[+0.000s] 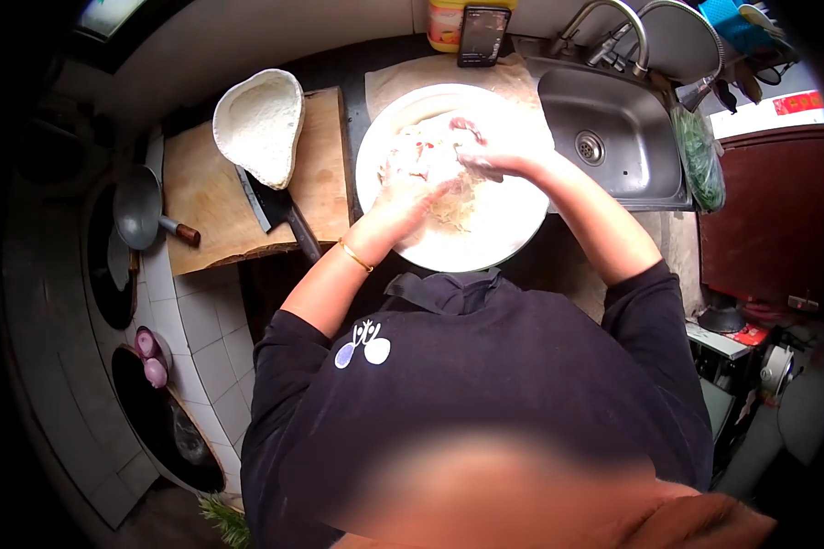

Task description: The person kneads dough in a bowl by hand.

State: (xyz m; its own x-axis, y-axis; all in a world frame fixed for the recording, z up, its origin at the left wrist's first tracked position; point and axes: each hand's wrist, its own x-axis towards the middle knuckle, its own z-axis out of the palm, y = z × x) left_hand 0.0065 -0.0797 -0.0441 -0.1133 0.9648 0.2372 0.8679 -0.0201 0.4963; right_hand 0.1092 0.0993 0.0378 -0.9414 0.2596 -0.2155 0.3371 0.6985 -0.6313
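Observation:
A large white basin (pixel 513 240) holds a pale, floury mixture (pixel 455 215) with some reddish bits, partly washed out by glare. Over the basin's left part is my left hand (pixel 406 203), its fingers apart and touching the mixture. My right hand (pixel 490 157) reaches in from the right, its fingers apart and whitened with flour. Nothing held shows clearly in either hand. Beneath the basin lies a brown sheet (pixel 398 80).
Left of the basin, a wooden board (pixel 192 192) carries a container of white flour (pixel 261 123) and a cleaver (pixel 267 203). A phone (pixel 482 38) leans on a yellow container behind. At right is a steel sink (pixel 568 110). A ladle (pixel 139 215) lies far left.

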